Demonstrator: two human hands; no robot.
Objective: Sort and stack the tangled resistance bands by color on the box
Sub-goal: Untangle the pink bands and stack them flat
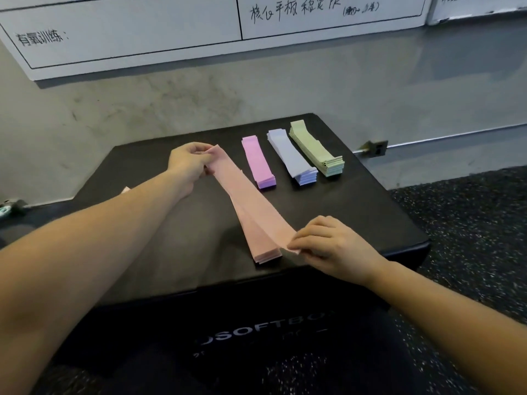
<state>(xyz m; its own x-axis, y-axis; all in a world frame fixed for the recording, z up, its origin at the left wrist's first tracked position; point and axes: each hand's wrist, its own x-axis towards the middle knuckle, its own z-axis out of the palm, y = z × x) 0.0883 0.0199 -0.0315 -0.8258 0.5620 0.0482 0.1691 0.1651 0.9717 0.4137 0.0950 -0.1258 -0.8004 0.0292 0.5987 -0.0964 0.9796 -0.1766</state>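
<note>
On the black soft box (176, 252) lie three neat stacks: purple bands (258, 162), blue bands (292, 156) and green bands (315, 149). A pink band (245, 192) is stretched flat between my hands, just over a pink stack (263, 246) near the box's front. My left hand (189, 163) pinches the band's far end. My right hand (328, 243) pinches its near end beside the stack's front edge. A small pink scrap (125, 190) peeks out behind my left forearm.
A grey wall with whiteboards (142, 29) rises behind the box. Speckled black floor (470, 223) lies to the right. A wall socket (376, 148) sits low on the right, and a small device (11, 208) lies on the floor at the left.
</note>
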